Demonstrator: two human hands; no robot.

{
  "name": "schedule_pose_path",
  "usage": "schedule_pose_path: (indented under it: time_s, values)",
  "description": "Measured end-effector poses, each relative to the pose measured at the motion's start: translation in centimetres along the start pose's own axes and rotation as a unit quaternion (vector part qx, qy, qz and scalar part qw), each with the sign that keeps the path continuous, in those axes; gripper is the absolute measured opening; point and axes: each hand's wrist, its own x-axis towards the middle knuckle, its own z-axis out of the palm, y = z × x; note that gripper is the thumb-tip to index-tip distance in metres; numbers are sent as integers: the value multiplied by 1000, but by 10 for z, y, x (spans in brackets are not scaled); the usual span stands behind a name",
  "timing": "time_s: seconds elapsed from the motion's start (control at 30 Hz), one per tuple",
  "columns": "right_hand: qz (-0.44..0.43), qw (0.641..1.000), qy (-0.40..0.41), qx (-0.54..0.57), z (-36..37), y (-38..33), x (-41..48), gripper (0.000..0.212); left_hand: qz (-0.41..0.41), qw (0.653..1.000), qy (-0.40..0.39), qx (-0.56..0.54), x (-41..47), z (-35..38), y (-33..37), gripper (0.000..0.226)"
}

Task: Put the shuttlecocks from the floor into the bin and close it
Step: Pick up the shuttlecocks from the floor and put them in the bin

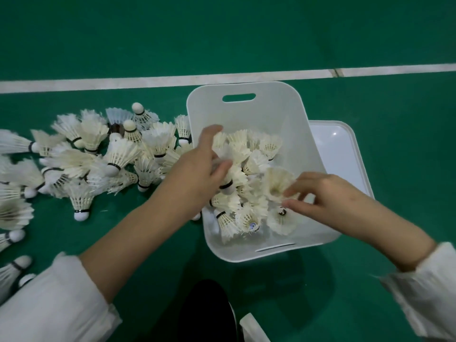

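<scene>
Nothing here can be read as a word, number or brand. The only printed mark is a small round blue-and-white sticker point(253, 226) on the cork end of one shuttlecock point(246, 218) lying at the near end of the white bin point(246, 112). Its print is too small and blurred to make out.

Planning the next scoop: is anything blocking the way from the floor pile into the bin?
Nothing visible. The bin is open, its lid lies off to its right, and the pile sits beside its left wall.
</scene>
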Motion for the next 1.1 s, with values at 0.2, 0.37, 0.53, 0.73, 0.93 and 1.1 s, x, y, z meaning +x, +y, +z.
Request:
schedule_pose_path:
  time_s: [0.2,0.37,0.53,0.73,0.93,1.1]
  values:
    - [96,982,-138,-82,26,29,10,31,10,1000,2,21,-2,-1,-5,14]
    - [111,963,-214,-122,50,30,28,37,71,996,3,48,-5,7,-7,12]
    - [94,961,-227,-126,55,28,28,45,96,994,8,57,-4,8,-11,11]
    - [37,999,3,23,6,1,10,42,144,987,12,77,-4,15,-14,11]
    - [93,956,16,279,7,-31,24,27,195,978,-19,67,-6,30,-11,8]
    - [124,907,-18,401,11,-29,42,20,222,972,-29,78,-4,29,-16,18]
